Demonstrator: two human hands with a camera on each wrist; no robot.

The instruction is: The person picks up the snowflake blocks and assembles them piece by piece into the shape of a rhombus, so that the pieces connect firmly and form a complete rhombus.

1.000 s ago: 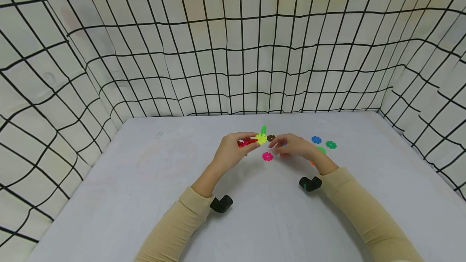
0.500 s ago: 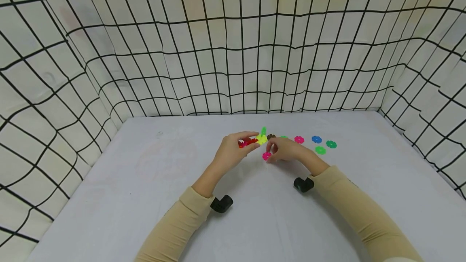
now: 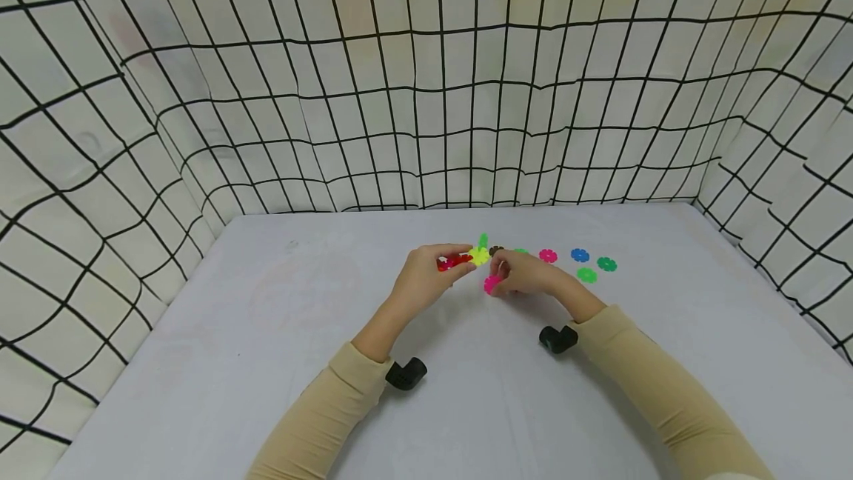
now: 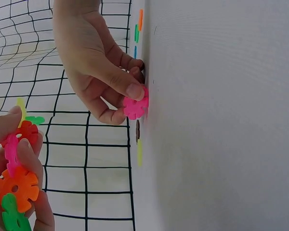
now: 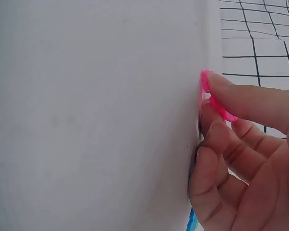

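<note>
My left hand (image 3: 426, 270) grips a chain of slotted flower-shaped plastic discs. In the left wrist view the chain shows a green disc (image 4: 14, 214), an orange disc (image 4: 20, 192), a pink one, a red one, then a yellow disc (image 4: 21, 108) and a green disc (image 4: 35, 120) at its far end. Close to the right of it, my right hand (image 3: 529, 274) pinches a single pink disc (image 4: 135, 109) between thumb and fingers, its edge right at the tabletop. The chain's near part is partly hidden behind the left fingers.
Behind the right hand lie a brown disc (image 3: 494, 250), a pink disc (image 3: 548, 255), a blue disc (image 3: 580, 255) and green discs, one a dark green disc (image 3: 606, 264). A white cloth covers the table (image 3: 266, 332). Black netting (image 3: 440, 110) stands along its back and sides.
My right hand has moved left and toward me from over the loose discs, and taken hold of the pink disc, now tipped up slightly. The left hand has stayed in place with the chain.
</note>
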